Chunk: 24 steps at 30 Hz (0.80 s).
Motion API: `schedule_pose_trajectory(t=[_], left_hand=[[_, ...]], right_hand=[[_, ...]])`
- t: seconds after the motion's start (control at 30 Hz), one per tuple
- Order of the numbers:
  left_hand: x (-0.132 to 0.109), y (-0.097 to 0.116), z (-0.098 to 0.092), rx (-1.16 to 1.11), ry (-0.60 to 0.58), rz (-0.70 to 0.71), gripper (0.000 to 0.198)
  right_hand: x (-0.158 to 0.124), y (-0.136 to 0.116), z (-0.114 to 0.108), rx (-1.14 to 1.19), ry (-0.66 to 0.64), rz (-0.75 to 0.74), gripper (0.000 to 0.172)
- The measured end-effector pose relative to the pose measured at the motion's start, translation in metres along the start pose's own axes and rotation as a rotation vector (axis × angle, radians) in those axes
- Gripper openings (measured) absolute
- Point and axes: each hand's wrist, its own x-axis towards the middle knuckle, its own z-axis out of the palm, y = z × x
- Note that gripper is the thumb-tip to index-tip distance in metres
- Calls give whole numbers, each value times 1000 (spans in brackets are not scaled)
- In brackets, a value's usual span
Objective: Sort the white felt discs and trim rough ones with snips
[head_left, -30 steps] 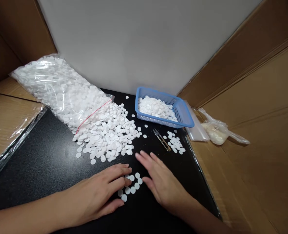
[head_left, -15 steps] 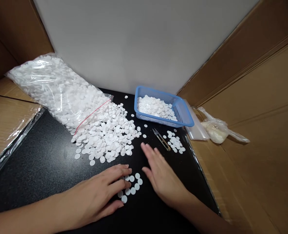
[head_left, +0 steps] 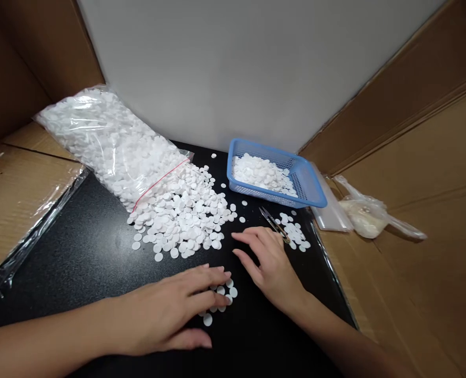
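My left hand (head_left: 177,310) is spread over several white discs (head_left: 208,319) on the black tabletop, its fingers covering part of them. To the right, my right hand (head_left: 270,268) hovers or rests with fingers apart and slightly curled, nothing in it. Just beyond its knuckles lie thread snips (head_left: 270,217), partly hidden by the hand. A large heap of white discs (head_left: 185,215) spills from the mouth of a clear zip bag (head_left: 110,142) with a red seal line. Behind, a blue plastic basket (head_left: 315,194) holds more discs.
A small cluster of discs (head_left: 296,233) lies right of the snips. Clear flat bags (head_left: 333,218) and a knotted plastic bag with pale contents (head_left: 364,215) sit by the cardboard (head_left: 425,173) on the right. A grey wall (head_left: 217,68) stands behind; cardboard (head_left: 23,194) borders the left.
My left hand has moved right, further over the small discs. My right hand has shifted toward the snips and its fingers have curled. The whole view has shifted slightly.
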Motion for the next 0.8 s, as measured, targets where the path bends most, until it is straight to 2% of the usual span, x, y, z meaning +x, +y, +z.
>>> schedule_pose_trajectory(t=[0.07, 0.13, 0.23, 0.3, 0.4, 0.6, 0.7, 0.8], left_hand=[[0, -6, -2, 16, 145, -27, 27], [-2, -14, -3, 75, 291, -113, 21], [-5, -27, -4, 164, 414, -265, 15], [-5, -33, -4, 180, 425, -310, 9], [-2, -36, -3, 201, 409, -308, 10], [3, -30, 1, 307, 372, -184, 13], [4, -29, 2, 335, 349, -133, 13], [6, -30, 2, 330, 358, -141, 13]], right_hand=[[11, -6, 4, 46, -24, -37, 13], [20, -12, 9, 69, -44, -74, 8], [24, -18, 16, 87, -47, -121, 6], [22, -19, 17, 127, -39, -150, 11], [17, -21, 13, 201, -56, -172, 15], [13, -22, 7, 333, -161, -127, 15], [14, -21, 4, 408, -184, -1, 16], [17, -19, -2, 501, -219, 210, 16]])
